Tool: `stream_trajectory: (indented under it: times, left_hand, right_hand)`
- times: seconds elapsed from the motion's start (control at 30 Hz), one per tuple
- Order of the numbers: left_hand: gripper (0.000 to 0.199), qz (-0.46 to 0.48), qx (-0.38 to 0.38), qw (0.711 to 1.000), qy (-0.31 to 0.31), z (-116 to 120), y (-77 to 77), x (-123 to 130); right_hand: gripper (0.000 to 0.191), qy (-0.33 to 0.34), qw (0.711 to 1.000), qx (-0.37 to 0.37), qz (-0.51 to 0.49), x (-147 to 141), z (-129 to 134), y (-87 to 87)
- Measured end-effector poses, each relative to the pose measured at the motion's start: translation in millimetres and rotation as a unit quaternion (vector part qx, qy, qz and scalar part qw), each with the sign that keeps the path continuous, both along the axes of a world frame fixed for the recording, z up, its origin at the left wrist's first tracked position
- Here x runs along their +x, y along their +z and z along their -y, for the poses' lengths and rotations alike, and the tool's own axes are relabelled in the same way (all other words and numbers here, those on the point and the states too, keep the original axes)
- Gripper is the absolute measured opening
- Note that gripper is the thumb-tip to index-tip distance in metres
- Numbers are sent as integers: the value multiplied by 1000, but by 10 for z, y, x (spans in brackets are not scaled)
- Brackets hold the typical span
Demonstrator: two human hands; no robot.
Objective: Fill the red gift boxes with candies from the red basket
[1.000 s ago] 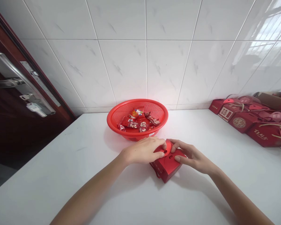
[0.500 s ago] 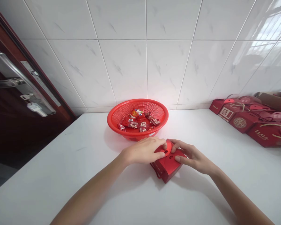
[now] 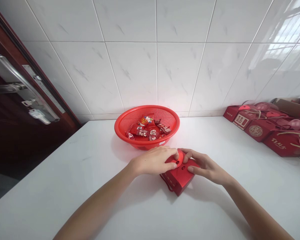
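Item: one small red cardboard box (image 3: 182, 178), angular, which I find on my feed at five o'clock from centre, resting on its base with one corner pointing to six. A rounded, brighter red card flap (image 3: 180, 157) sits towards twelve. Two small dark holes, one in flap, one in top panel. Red cord loop (image 3: 169, 187) at eight.

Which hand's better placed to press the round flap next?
Left, probably. The left hand has its thumb and index finger on the round flap, beside its hole. The right hand sits farther right, thumb on the red box.
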State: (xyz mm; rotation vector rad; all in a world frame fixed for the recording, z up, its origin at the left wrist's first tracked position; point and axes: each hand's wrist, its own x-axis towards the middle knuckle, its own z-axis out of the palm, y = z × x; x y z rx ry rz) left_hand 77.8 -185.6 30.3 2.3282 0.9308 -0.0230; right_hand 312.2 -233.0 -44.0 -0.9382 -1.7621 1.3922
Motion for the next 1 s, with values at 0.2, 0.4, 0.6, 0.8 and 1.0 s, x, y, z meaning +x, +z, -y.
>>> stream_trajectory:
  times: [0.2,0.4,0.6,0.8,1.0]
  left_hand:
    - [8,-1,0,1000,-2,2,7,-1]
    - [9,2,-1,1000,-1,-1,7,-4]
    - [8,-1,0,1000,2,6,13,-5]
    - [10,2,4,1000,-3,4,6,-4]
    - [12,1,7,1000,-11,0,6,-9]
  right_hand:
    - [19,-5,1000,0,10,-4,2,12]
    - [21,-15,1000,9,25,-20,12,35]
    - [19,-9,1000,13,20,-17,10,27]
    - [20,-16,999,22,25,-25,12,26]
    - [23,-27,998,33,37,-32,21,33]
